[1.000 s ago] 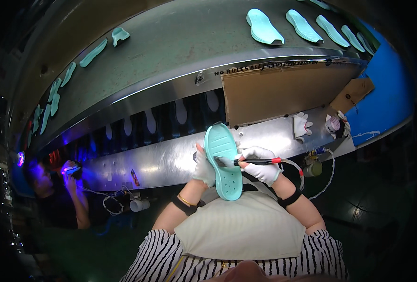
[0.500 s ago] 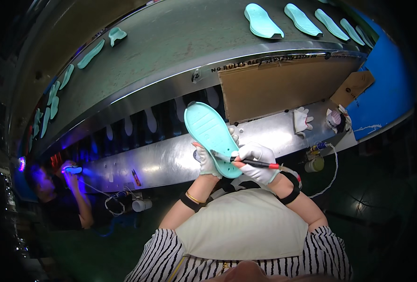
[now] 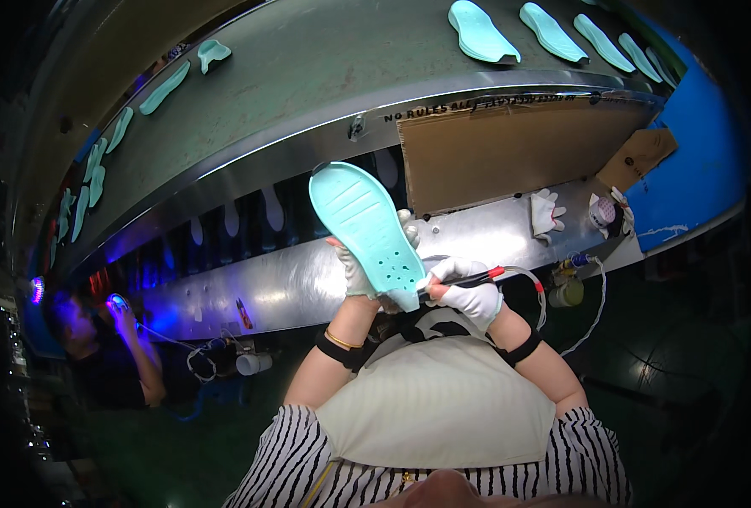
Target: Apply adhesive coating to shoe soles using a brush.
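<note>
My left hand (image 3: 354, 269), in a white glove with bare fingertips, holds a turquoise shoe sole (image 3: 360, 216) from below and along its sides. The sole slants in front of my apron, its dark-tipped end pointing away from me and small holes showing in its near half. In my gloved right hand (image 3: 469, 296) is a tube-fed brush (image 3: 475, 278) with a black handle and a red band, gripped by closed fingers. That hand is at the sole's near right edge. The brush tip is hidden there.
A belt (image 3: 308, 102) carries more turquoise soles (image 3: 484, 34). Below it, a metal ledge (image 3: 299, 288) bears pliers (image 3: 243, 313) and a white glove (image 3: 546, 213). Cardboard (image 3: 502, 152) leans behind. At left, a co-worker (image 3: 113, 364) holds a blue-lit piece.
The sole has shifted left and away from me, showing more of its holes. The brush has moved from the sole's middle left edge to its near end. The co-worker's piece has turned.
</note>
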Tool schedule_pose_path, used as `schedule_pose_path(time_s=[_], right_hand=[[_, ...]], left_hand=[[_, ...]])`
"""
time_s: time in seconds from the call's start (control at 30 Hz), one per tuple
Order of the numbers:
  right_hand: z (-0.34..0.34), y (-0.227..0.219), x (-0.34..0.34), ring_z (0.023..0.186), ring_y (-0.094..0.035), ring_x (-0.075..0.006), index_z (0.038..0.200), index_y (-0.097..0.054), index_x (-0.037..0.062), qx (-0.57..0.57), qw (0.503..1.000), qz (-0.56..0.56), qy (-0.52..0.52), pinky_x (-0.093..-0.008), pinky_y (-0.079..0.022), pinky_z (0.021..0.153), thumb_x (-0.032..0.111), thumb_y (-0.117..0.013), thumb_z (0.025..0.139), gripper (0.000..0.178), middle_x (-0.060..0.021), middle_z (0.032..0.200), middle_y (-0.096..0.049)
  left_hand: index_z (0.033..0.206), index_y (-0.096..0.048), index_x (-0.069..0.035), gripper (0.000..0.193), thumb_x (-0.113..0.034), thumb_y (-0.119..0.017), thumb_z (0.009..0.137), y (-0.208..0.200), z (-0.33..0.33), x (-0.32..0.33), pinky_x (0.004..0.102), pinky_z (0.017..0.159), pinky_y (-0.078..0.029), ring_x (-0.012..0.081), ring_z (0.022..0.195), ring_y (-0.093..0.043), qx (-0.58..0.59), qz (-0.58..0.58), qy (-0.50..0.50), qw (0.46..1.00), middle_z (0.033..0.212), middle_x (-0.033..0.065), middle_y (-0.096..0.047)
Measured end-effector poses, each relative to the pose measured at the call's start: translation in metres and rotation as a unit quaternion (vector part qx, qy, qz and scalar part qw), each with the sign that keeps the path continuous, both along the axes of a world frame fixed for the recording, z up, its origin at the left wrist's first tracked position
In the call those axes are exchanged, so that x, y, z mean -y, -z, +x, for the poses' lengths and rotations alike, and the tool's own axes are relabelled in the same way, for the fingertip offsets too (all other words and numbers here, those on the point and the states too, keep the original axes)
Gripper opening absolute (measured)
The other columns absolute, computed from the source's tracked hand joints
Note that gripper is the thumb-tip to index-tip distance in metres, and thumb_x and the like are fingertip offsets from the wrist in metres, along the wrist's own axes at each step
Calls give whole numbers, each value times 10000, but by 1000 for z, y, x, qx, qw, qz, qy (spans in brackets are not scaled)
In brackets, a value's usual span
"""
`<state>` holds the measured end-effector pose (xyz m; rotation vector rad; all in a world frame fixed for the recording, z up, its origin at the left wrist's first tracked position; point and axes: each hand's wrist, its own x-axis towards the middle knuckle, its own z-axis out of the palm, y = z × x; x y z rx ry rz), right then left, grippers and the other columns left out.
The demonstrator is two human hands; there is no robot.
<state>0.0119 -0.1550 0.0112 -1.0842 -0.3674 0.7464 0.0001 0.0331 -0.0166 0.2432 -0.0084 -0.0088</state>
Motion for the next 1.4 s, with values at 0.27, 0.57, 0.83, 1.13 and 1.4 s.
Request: schedule_pose_path(time_s=[0.27,0.57,0.83,1.13,1.4], right_hand=[[15,-11,0,878,-616,-144,869,-629,29,234,972,-29,8,-278,-493,796,74,-777,692,236,-76,935,-653],[23,-19,11,849,-614,-149,818,-650,64,166,974,-28,-148,-277,-495,792,-34,-733,699,175,-61,917,-650],[16,-17,-3,791,-610,-186,753,-604,79,341,929,-86,-111,-289,-487,745,-43,-681,701,153,-44,836,-628],[22,-14,8,864,-603,-155,754,-608,44,282,948,-114,-95,-273,-474,801,-43,-665,733,106,-61,894,-642],[35,-34,26,896,-580,-155,868,-581,48,223,974,7,47,-274,-456,815,-68,-675,732,203,-78,944,-620]], left_hand=[[1318,-381,-33,1086,-788,-555,558,-15,5,-21,383,894,-488,272,1067,-553,41,164,144,975,1250,173,-495],[1281,-450,-30,956,-731,-543,638,-27,9,-29,371,872,-497,233,1016,-593,-26,307,280,909,1163,159,-567],[1277,-463,-75,844,-731,-451,746,-23,17,-31,341,844,-498,200,957,-600,-98,417,273,862,1097,100,-592],[1284,-458,-82,784,-692,-444,793,-29,14,-26,291,774,-513,147,910,-591,-78,423,264,863,1049,59,-592],[1349,-340,-79,938,-765,-437,717,-63,5,-30,443,995,-390,251,1213,-438,12,287,-29,957,1304,126,-462]])
